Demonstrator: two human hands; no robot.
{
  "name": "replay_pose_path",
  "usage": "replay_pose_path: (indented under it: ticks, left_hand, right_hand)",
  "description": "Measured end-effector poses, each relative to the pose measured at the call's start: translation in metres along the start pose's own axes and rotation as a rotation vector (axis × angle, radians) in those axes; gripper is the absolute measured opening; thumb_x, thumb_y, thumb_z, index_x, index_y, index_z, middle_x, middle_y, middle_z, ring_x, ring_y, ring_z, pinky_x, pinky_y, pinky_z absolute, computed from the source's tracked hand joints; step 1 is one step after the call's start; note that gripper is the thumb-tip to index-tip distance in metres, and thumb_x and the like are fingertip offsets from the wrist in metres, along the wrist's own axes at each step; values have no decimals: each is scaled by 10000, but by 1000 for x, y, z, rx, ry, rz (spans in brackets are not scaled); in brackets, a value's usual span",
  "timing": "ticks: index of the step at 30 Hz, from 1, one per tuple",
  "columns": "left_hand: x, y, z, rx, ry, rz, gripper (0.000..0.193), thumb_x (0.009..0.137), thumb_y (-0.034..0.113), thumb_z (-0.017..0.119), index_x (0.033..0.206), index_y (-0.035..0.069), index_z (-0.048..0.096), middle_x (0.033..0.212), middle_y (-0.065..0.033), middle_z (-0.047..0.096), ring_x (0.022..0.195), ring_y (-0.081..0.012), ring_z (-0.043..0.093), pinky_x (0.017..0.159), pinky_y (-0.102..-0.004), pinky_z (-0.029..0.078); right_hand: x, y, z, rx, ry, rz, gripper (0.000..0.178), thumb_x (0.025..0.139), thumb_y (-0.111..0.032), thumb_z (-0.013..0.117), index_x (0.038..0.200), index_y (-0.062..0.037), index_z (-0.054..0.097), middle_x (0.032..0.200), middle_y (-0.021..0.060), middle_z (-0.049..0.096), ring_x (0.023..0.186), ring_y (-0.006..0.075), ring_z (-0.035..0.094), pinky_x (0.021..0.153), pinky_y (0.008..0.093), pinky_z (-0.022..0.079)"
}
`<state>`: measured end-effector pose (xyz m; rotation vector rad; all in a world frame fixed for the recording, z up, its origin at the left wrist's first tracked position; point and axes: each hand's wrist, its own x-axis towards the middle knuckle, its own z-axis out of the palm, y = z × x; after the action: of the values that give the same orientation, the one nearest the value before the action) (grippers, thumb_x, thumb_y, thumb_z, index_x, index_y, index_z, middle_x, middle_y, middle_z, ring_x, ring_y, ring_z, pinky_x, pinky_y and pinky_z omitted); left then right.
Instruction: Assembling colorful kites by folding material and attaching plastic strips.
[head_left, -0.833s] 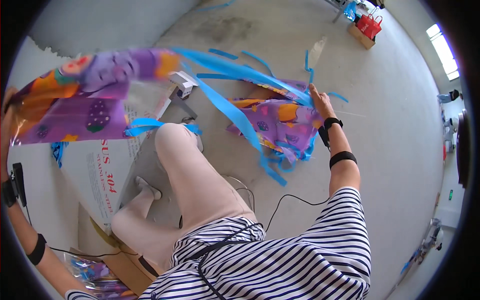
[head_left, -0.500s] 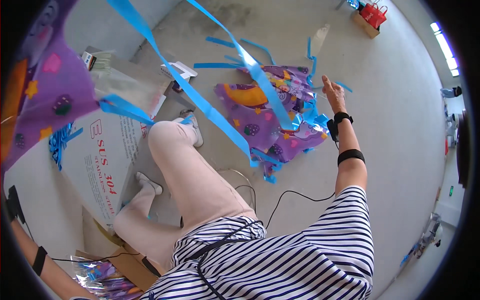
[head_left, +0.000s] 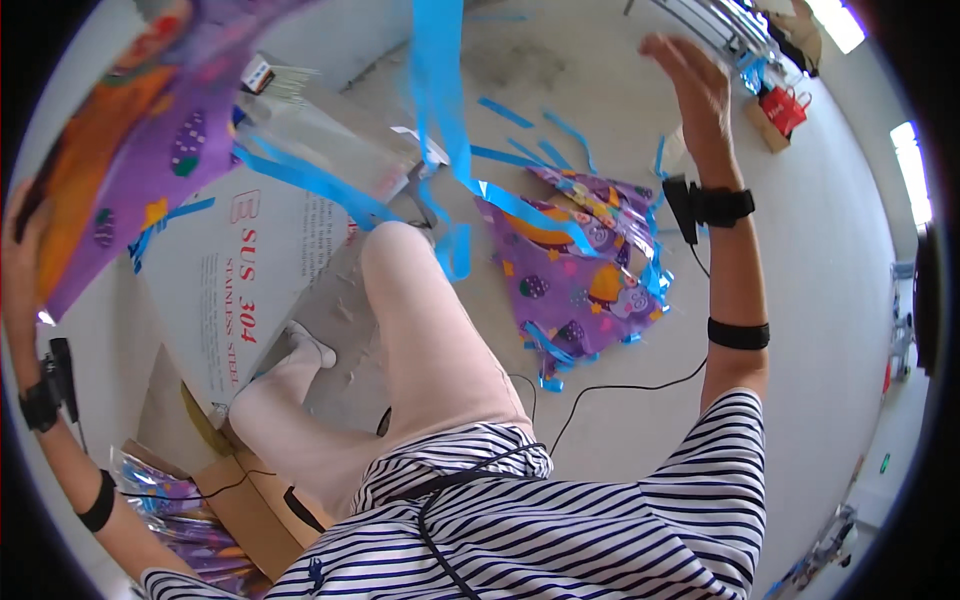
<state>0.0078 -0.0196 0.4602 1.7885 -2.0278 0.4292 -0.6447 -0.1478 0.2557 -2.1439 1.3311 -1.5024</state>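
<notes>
Left hand [head_left: 22, 262] at far left edge, fingers clamped on the edge of a purple foil sheet [head_left: 130, 140] with orange and fruit prints, held up high at upper left. Blue ribbon streamers [head_left: 440, 120] hang from the raised sheet and trail down across the middle, over the person's knee [head_left: 400, 260]. Right hand [head_left: 695, 85] raised at upper right, palm open, fingers spread, holding nothing; black band on wrist, another on forearm. Hands well apart. On the floor [head_left: 820, 300] between knee and right arm lies a pile of the same purple foil sheets [head_left: 575, 285] with blue strips, more loose blue strips just beyond it. White printed cardboard [head_left: 230, 290] flat on floor at left, under the legs. Brown cardboard box [head_left: 245, 510] near lower left, foil sheets beside it. Red bag [head_left: 785, 108] far upper right. Black cable [head_left: 620, 385] runs on the floor near the striped shirt.
</notes>
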Motion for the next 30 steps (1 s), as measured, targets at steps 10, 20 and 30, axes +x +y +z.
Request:
replay_pose_path:
  ticks: [10, 20, 30]
  left_hand:
    - [-99, 63, 59, -60, 187, 282, 222, 715, -22, 703, 925, 48, 692, 856, -85, 617, 871, -312, 598, 793, -407, 473]
    - [-156, 10, 34, -336, -22, 63, 457, 676, 94, 854, 1095, 23, 686, 957, -111, 631, 908, -298, 601, 835, -364, 479]
    - [-155, -20, 34, -424, -34, -97, 113, 818, 42, 673, 842, -36, 594, 734, -151, 555, 649, -254, 533, 614, -351, 422]
  right_hand:
    - [45, -284, 201, 306, -1110, -179, 292, 926, -284, 680, 1044, -23, 738, 876, 54, 744, 795, 138, 649, 749, 310, 518]
    - [36, -354, 234, 64, -1214, -54, 184, 798, -90, 754, 864, 30, 630, 693, 15, 560, 657, 68, 486, 617, 243, 417]
    - [48, -321, 239, 93, -995, -279, 230, 752, -180, 759, 840, 6, 658, 664, 154, 619, 585, 267, 586, 578, 379, 457]
